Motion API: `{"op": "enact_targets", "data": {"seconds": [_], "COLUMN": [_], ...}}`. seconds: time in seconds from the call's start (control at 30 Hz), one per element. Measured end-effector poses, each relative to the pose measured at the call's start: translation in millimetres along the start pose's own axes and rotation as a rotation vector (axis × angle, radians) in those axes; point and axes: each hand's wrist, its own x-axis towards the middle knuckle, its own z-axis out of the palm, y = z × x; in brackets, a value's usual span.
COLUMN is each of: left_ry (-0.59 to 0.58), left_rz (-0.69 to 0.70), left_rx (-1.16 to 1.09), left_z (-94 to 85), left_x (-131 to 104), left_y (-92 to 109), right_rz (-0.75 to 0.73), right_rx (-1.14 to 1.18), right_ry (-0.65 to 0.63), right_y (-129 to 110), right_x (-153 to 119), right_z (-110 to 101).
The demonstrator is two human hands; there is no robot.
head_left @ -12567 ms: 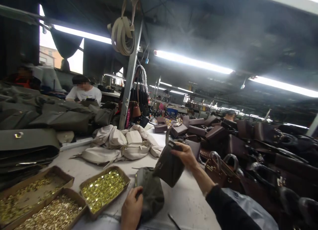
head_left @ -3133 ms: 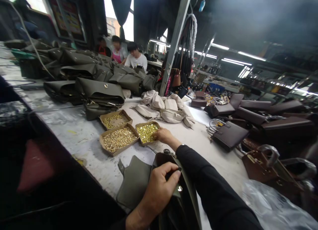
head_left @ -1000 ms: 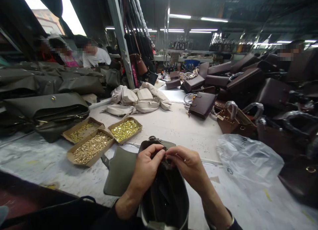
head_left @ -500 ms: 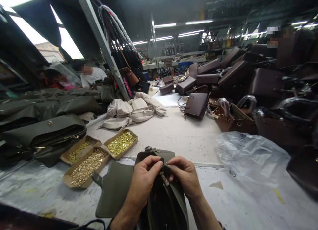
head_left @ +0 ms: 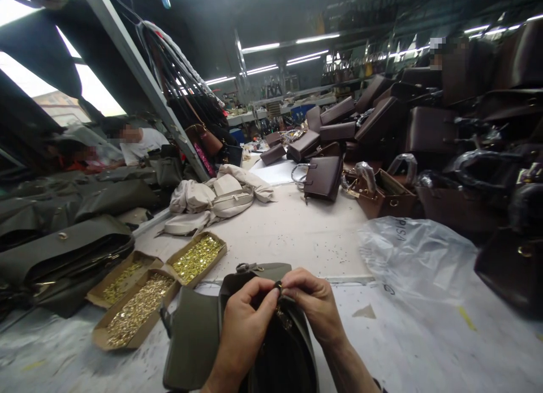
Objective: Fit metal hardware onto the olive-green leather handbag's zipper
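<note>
An olive-green handbag stands open in front of me, its flap spread to the left and its dark inside facing up. My left hand pinches a small dark strap end between thumb and forefinger above the bag's opening. Against that strap end my right hand is closed in a pinch, its fingertips on a tiny gold-coloured metal piece. What exactly the piece is, the fingers partly hide. A metal clasp hangs just below both hands.
Left of the bag, cardboard trays hold small gold metal parts. Olive bags pile up farther left; beige bags lie beyond. Dark brown handbags heap at the right, near a clear plastic bag. Other people sit at the back left.
My right hand's fingertips have moved left to meet the strap end in my left hand. The view has shifted slightly to the right.
</note>
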Motion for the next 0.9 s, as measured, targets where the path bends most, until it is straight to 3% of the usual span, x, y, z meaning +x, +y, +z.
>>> {"op": "enact_targets", "data": {"seconds": [0.27,0.7,0.8,0.9], "left_ry": [0.056,0.083,0.068,0.008], "left_rz": [0.222,0.428,0.437,0.392], "left_rx": [0.084,0.214,0.224,0.206], "left_z": [1.6,4.8,4.3,1.6], "left_x": [-6.8,-9.8,-10.3,-11.0], "left_y": [-2.9,-7.3,-5.8,-5.1], "right_rz": [-0.022,-0.081,0.001,0.047], "right_rx": [-0.023,-0.048,-0.055,-0.101], "right_ry": [-0.003,-0.001,0.046,0.015], "right_y": [-1.3,-0.8,-0.5,-2.1], "right_x": [-2.3,-2.9,-4.0,-4.6], "right_z": [0.2,-0.8,-1.1,-1.9]}}
